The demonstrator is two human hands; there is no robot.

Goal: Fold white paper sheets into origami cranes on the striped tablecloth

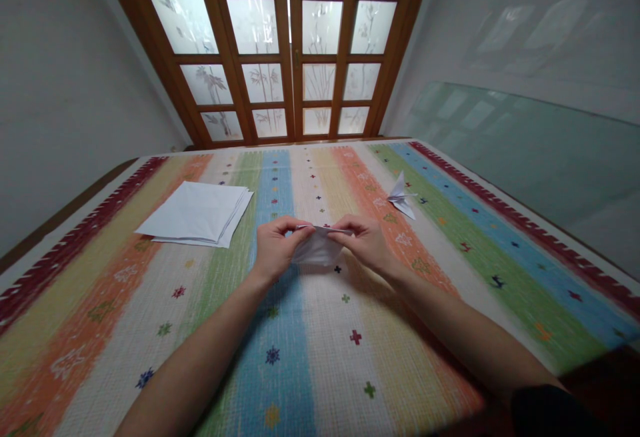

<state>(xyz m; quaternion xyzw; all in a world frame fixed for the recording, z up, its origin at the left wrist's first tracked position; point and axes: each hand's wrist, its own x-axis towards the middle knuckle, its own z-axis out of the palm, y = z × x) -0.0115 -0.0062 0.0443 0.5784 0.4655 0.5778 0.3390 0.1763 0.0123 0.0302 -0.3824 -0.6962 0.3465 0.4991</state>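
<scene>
Between my hands, a little above the table, is a folded sheet of white paper [319, 248]. My left hand [277, 244] pinches its upper left edge between thumb and fingers. At the upper right edge my right hand [364, 240] grips the same paper, thumb on the near face. The paper hangs down below the fingertips, and its far side is hidden. Off to the right stands a folded white paper crane [401, 196] with pointed wings. A stack of white paper sheets [193, 212] lies to the left, its sheets slightly askew.
A striped tablecloth [340, 357] in several colours covers the table. Beyond the far edge is a wooden door [295, 57] with frosted panes. White walls rise on both sides, and a glass panel [525, 157] stands along the right one.
</scene>
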